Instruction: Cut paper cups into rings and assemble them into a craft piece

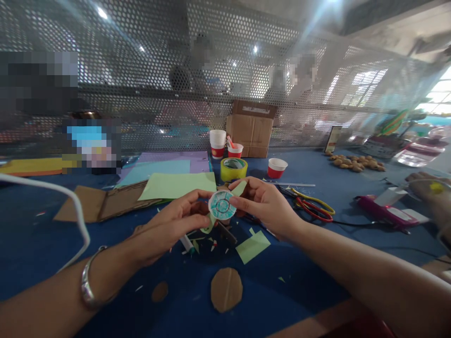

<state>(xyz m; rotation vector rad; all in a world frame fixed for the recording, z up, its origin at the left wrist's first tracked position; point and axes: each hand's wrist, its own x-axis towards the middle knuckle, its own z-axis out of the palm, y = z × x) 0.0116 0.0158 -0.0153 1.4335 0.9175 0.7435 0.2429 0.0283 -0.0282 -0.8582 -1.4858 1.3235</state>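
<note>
A small round white-rimmed piece with a blue-green drawn pattern is held up over the blue table. My left hand grips its left side, fingers closed, with a pale green paper strip at the fingertips. On its right side my right hand pinches the rim between thumb and fingers, and another pale green strip sticks up there. Under the hands lie a marker, paper scraps and a green paper piece. Nearer to me is a cardboard disc, with a smaller brown disc to its left.
Yellow tape, red-and-white cups and a cardboard box stand behind. Coloured sheets and folded cardboard lie left. Scissors, a magenta glue gun and peanuts are right; another person's hand is far right.
</note>
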